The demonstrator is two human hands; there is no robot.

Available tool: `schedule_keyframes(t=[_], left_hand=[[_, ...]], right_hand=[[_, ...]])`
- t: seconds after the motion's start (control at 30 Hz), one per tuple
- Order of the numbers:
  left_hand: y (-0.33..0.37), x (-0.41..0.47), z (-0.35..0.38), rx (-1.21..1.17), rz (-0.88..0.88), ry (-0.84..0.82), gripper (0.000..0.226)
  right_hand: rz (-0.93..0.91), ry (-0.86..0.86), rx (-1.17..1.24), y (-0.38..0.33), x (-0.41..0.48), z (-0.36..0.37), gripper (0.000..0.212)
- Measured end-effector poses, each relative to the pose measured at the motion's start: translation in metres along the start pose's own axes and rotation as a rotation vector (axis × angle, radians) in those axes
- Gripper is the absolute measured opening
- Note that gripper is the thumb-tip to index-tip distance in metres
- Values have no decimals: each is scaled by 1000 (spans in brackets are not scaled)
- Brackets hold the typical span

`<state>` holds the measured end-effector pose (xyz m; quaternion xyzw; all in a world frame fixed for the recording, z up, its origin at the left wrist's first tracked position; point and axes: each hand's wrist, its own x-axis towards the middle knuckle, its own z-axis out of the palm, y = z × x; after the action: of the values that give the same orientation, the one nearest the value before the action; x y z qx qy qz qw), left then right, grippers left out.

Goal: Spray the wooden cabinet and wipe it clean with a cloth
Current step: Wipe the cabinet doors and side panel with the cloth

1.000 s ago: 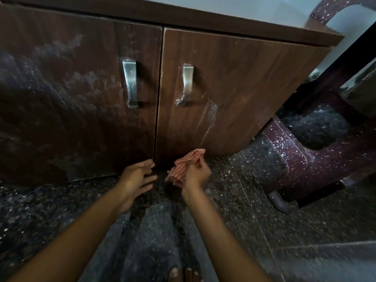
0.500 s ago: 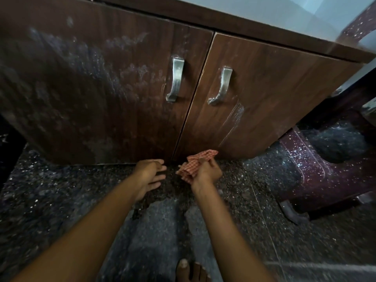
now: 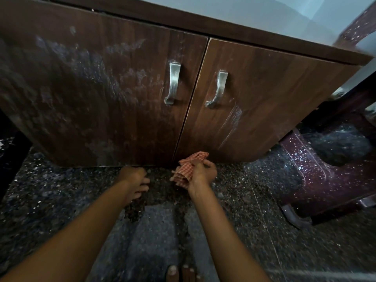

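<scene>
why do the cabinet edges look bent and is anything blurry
Head view: wide-angle distortion bows the cabinet edges; lighting is dim, the floor dark; the chair and frame edges are smeared, while the cloth in the right hand stays fairly sharp.

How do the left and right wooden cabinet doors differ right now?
The left wooden door is covered in whitish, blotchy residue; the right wooden door looks mostly clean, with one pale streak below its handle. The checked orange cloth sits below the right door, not the left. Both have curved metal handles.
</scene>
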<state>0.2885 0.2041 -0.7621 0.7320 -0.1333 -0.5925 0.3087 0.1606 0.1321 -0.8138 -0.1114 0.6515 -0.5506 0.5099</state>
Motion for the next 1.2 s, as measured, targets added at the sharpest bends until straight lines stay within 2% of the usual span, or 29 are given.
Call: schedule_keyframes(t=[0.13,0.23,0.43,0.67,0.73,0.83,0.9,0.97,1.1,1.2], left_hand=[[-2,1,-2,13,14,-10,37],[-6,5,-3,-5,26,-5,33],[-10,5,5,22,14,7,17],[-12,5,1,29,17,7,24],[-13,7,-1,20,21,24,23],[-14,10,-4,20,17,39,17],[-15,10,-7,20,19,34,14],[-16,12,-9,22,22,12,21],[-17,14,-11,22,16,-13,21],[-17,15,-12,33,28,-13,15]], right_hand=[[-55,54,-169,4,8,-4,29],[-37,-14,-209,13,-10,6,29],[-294,-81,-505,23,-40,13,24],[-633,-43,-381,4,-57,13,23],[-598,-23,-468,9,-51,13,22],[-371,-43,-546,19,-36,9,23],[-344,-57,-564,21,-32,7,23],[-456,-66,-516,15,-38,7,20],[-823,-67,-324,-15,-59,11,16],[-942,-62,-463,-11,-58,8,16]])
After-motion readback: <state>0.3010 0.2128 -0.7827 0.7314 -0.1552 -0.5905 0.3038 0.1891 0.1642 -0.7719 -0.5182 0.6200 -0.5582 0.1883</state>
